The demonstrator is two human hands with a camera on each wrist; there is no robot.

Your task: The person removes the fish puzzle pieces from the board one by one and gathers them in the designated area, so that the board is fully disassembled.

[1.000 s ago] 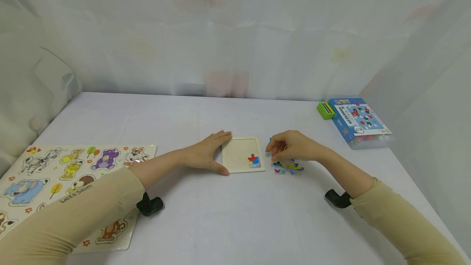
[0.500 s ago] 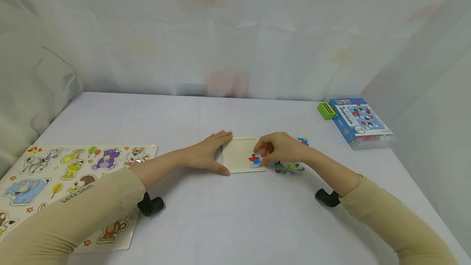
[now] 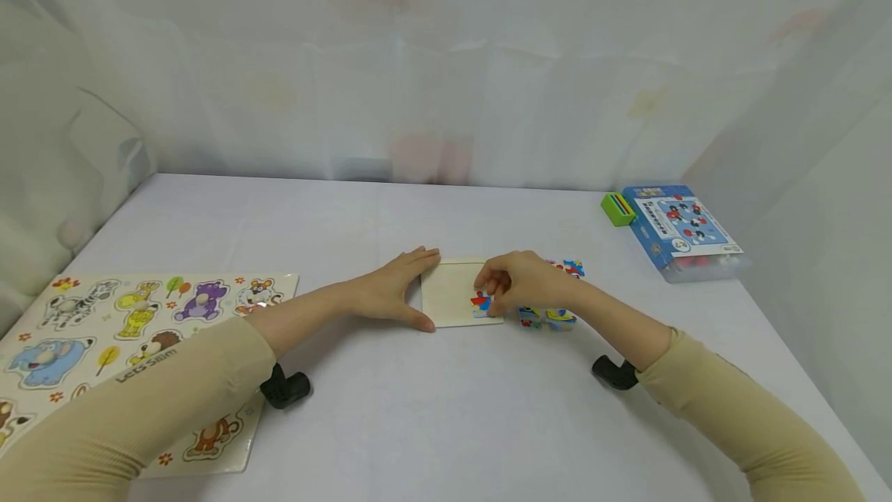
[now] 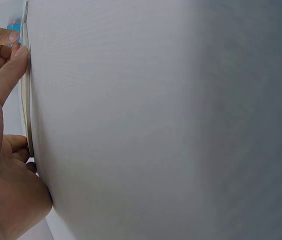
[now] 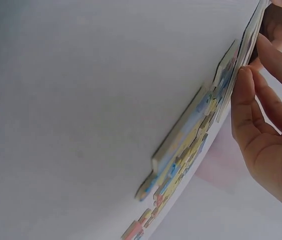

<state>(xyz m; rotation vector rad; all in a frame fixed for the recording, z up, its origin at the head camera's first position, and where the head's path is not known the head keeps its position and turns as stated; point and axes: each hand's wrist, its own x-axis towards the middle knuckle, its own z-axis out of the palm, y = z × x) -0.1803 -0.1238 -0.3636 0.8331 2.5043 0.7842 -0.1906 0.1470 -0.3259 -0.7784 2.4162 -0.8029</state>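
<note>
A shallow wooden puzzle board (image 3: 449, 293) lies flat at the middle of the white table. My left hand (image 3: 386, 285) is spread along its left side, thumb on the near corner and fingers on the far one. In the board's near right corner sits a red-and-blue puzzle piece (image 3: 480, 304), partly covered by my right hand (image 3: 523, 281). The right thumb and fingers curl together there in a pinch; the fingertips hide much of what lies between them. More jigsaw pieces (image 3: 560, 319) lie right of the board, partly under that hand. The right wrist view shows these loose pieces (image 5: 180, 145) edge-on.
A large animal peg puzzle (image 3: 202, 303) lies at the left under the left forearm. At the back right are a blue box (image 3: 686, 227) with a clear base and a small green block (image 3: 617, 209). A pale curtain (image 3: 446, 68) hangs behind the table.
My right hand has moved left from the loose pieces to the board's near right corner, uncovering pieces behind it. The left hand has stayed still.
</note>
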